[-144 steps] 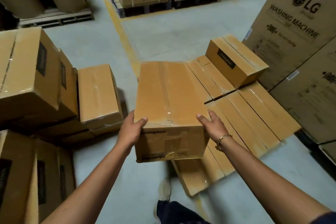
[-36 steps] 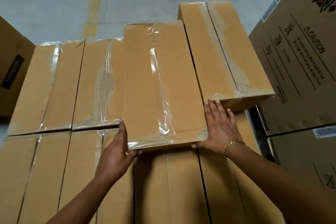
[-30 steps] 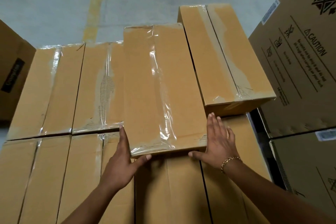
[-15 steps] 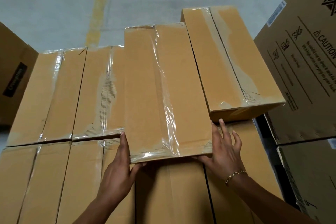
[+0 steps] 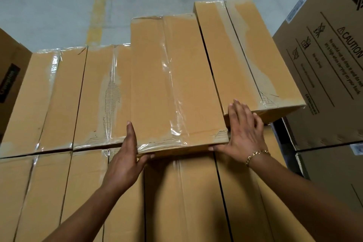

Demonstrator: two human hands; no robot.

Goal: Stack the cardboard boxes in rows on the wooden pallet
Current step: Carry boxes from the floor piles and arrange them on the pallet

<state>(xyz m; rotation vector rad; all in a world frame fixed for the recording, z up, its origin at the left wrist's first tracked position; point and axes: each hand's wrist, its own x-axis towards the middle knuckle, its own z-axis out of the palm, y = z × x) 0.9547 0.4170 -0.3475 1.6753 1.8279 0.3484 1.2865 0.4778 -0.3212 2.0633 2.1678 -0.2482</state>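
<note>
A long taped cardboard box [image 5: 176,76] lies on top of the lower layer of boxes [image 5: 186,202], close beside a second upper box [image 5: 245,55] on its right. My left hand [image 5: 123,163] grips its near left corner, fingers along the side and thumb under the near edge. On the near right corner sits my right hand [image 5: 243,133], fingers stretched along the side against the neighbouring box. The held box's near end sticks out closer to me than its neighbour's. The stacked boxes hide the wooden pallet.
Two more lower boxes [image 5: 59,100] lie to the left of the held one. Tall printed cartons [image 5: 324,65] stand close on the right with a dark gap between. Another box [image 5: 9,84] stands at the left edge. Grey floor with a yellow line [image 5: 98,6] lies beyond.
The box went from carried at waist height onto the stack. Over the last second it slid away from me, closer into line with the right-hand box, and both hands stayed on its near corners.
</note>
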